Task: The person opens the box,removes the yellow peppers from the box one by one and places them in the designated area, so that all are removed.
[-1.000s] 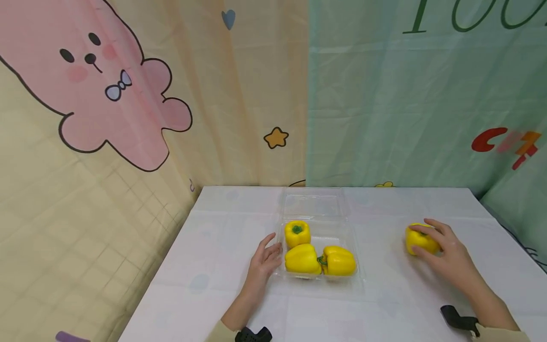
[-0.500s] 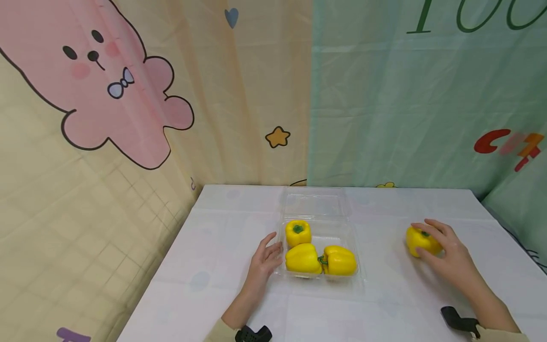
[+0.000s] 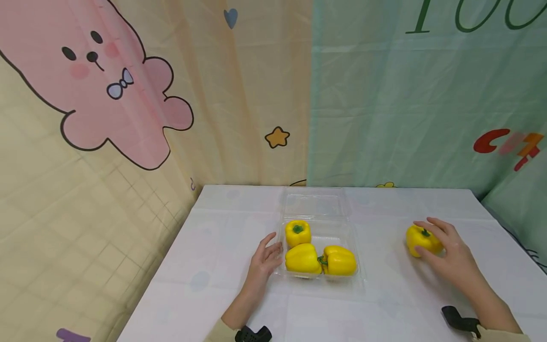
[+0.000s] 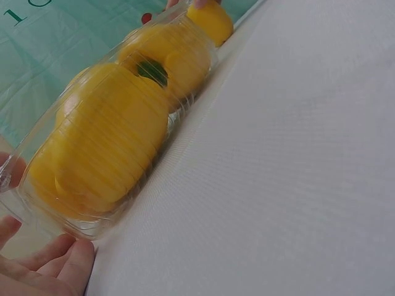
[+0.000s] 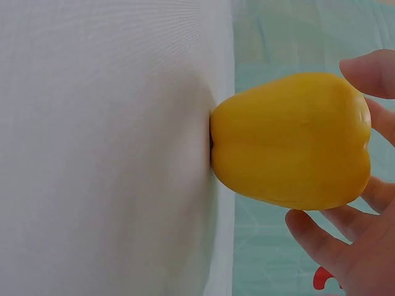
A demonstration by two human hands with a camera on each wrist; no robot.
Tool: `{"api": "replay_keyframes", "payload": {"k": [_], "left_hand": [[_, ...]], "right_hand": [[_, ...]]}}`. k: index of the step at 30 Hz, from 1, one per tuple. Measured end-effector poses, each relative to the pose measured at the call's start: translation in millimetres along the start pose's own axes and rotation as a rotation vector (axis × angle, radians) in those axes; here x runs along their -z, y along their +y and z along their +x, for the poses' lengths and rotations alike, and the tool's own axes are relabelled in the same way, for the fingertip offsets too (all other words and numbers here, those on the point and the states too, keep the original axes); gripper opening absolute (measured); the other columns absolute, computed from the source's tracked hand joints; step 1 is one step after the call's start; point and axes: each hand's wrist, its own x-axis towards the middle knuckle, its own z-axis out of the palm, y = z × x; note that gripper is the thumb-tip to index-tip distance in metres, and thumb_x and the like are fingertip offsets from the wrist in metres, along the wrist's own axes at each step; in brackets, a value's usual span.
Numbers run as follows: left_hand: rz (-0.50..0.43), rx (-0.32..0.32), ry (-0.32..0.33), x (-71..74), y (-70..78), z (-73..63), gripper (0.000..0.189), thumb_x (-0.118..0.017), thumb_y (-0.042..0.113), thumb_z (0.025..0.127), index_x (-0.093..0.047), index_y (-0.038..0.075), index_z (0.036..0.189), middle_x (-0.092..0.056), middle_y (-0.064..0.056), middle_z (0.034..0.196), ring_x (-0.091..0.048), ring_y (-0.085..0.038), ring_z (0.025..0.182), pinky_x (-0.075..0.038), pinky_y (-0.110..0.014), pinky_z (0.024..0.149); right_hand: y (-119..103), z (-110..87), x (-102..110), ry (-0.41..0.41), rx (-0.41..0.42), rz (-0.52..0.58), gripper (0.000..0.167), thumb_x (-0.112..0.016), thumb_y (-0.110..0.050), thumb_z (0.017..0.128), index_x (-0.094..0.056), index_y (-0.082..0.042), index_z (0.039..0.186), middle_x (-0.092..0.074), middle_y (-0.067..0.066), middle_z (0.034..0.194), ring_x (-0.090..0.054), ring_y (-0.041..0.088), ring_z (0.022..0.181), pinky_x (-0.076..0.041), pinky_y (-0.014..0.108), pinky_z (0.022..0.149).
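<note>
Three yellow bell peppers, among them one with its green stem up (image 3: 297, 232), lie in a clear plastic clamshell box (image 3: 333, 231). My left hand (image 3: 264, 261) rests at the box's left side, fingers loosely spread; in the left wrist view its fingertips (image 4: 79, 262) are right at the box's lower corner. To the right, a fourth yellow bell pepper (image 5: 290, 142) stands upright on the tablecloth, stem up. My right hand (image 3: 448, 247) holds it around its upper part, thumb on one side and fingers on the other. Part of this pepper is hidden behind the hand in the head view.
The box's transparent lid (image 3: 314, 205) lies folded back behind it. A white-covered table (image 3: 213, 237) carries everything, its far edge against printed curtains (image 3: 384, 104). Black wrist straps (image 3: 460, 319) sit near both cuffs.
My right hand has shifted slightly up and to the right, showing more of the pepper's green stem. The left hand and the box have stayed in place; the head view has shifted a little.
</note>
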Motion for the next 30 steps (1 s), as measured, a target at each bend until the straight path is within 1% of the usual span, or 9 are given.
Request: {"api": "replay_keyframes", "payload": {"k": [5, 9, 12, 21, 30], "left_hand": [[-0.001, -0.004, 0.001, -0.1, 1.2, 0.3, 0.065, -0.053, 0.008, 0.099, -0.030, 0.017, 0.158, -0.046, -0.019, 0.149, -0.039, -0.036, 0.142, -0.029, -0.056, 0.114], [0.000, -0.010, 0.000, 0.5, 0.7, 0.4, 0.064, -0.053, 0.008, 0.098, -0.030, 0.017, 0.158, -0.047, -0.019, 0.149, -0.039, -0.036, 0.141, -0.029, -0.056, 0.114], [0.004, -0.005, -0.001, 1.2, -0.8, 0.5, 0.064, -0.053, 0.008, 0.099, -0.031, 0.018, 0.158, -0.047, -0.019, 0.148, -0.040, -0.036, 0.141, -0.029, -0.057, 0.114], [-0.006, 0.012, 0.005, 1.9, -3.3, 0.0, 0.064, -0.053, 0.006, 0.098, -0.031, 0.017, 0.158, -0.049, -0.019, 0.147, -0.041, -0.036, 0.141, -0.029, -0.057, 0.113], [-0.020, 0.019, 0.005, 2.8, -6.2, 1.3, 0.064, -0.054, 0.006, 0.098, -0.033, 0.019, 0.157, -0.049, -0.017, 0.148, -0.041, -0.034, 0.141, -0.029, -0.056, 0.114]], "right_hand": [[-4, 1.3, 3, 0.010, 0.004, -0.008, 0.060, -0.077, -0.011, 0.089, -0.053, -0.012, 0.144, -0.031, 0.029, 0.151, -0.033, 0.059, 0.127, -0.022, 0.081, 0.097], [-6, 2.4, 5, 0.012, -0.012, -0.021, 0.062, -0.076, -0.014, 0.090, -0.051, -0.012, 0.146, -0.029, 0.029, 0.152, -0.030, 0.059, 0.130, -0.021, 0.082, 0.097], [-9, 2.5, 7, 0.023, -0.015, -0.032, 0.062, -0.077, -0.014, 0.089, -0.052, -0.012, 0.146, -0.029, 0.029, 0.152, -0.031, 0.058, 0.130, -0.023, 0.082, 0.095], [-17, 1.4, 9, 0.058, 0.009, -0.055, 0.065, -0.079, -0.011, 0.086, -0.052, -0.012, 0.146, -0.028, 0.026, 0.155, -0.028, 0.055, 0.136, -0.023, 0.081, 0.096], [-29, 4.7, 8, 0.073, 0.052, -0.063, 0.067, -0.080, -0.007, 0.083, -0.054, -0.014, 0.145, -0.030, 0.024, 0.156, -0.030, 0.053, 0.134, -0.026, 0.080, 0.096]]}}
